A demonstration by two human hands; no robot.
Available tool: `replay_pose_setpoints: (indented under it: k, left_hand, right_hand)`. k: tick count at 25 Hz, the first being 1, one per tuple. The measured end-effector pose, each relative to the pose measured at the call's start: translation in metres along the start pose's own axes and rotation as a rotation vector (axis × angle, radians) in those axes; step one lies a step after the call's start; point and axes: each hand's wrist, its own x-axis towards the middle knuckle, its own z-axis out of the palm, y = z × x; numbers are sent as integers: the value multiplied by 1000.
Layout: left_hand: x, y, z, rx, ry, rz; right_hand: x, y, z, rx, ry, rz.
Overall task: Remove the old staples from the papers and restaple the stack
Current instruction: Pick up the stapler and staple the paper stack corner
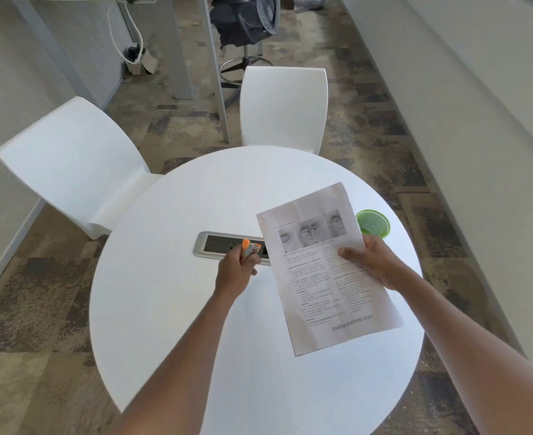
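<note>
While the person stood over the round white table [177, 309], both arms reached out above it. The right hand [372, 262] gripped the papers [328, 271] by their right edge, thumb pressed on the printed face and the other fingers hidden behind, so that the stack was held up off the table, tilted with its top leaning a little to the right. The top sheet showed a row of grey photographs near its head, two columns of small text below, and a web address printed near the bottom. The left hand [236, 271] was closed around a small tool with orange tips [250, 247], which looked like a staple remover, though it was too small to tell for certain; its orange ends stuck out above the knuckles and sat just beside the left edge of the papers, without clearly touching them. Behind that hand, a grey power outlet panel [218, 244] was set into the middle of the table, its right end covered by the papers. A green mesh cup [373, 221] stood on the table near the far right rim, just beyond the right hand. Two white chairs [79, 164] were drawn up at the far side of the table, one on the left and one straight ahead, on patterned carpet [39, 293].
</note>
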Motion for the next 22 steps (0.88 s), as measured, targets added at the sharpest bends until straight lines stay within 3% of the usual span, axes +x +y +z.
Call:
replay_pose_setpoints:
  k: [6, 15, 22]
  left_hand:
    - [-38, -19, 54, 249, 113, -30]
    - [-69, -31, 106, 407, 105, -81]
    - [-64, -42, 110, 372, 80, -37]
  right_hand:
    - [-2, 10, -12, 42, -5, 2]
    - [-6, 19, -33, 26, 53, 33]
    - [-7, 29, -44, 21, 52, 53]
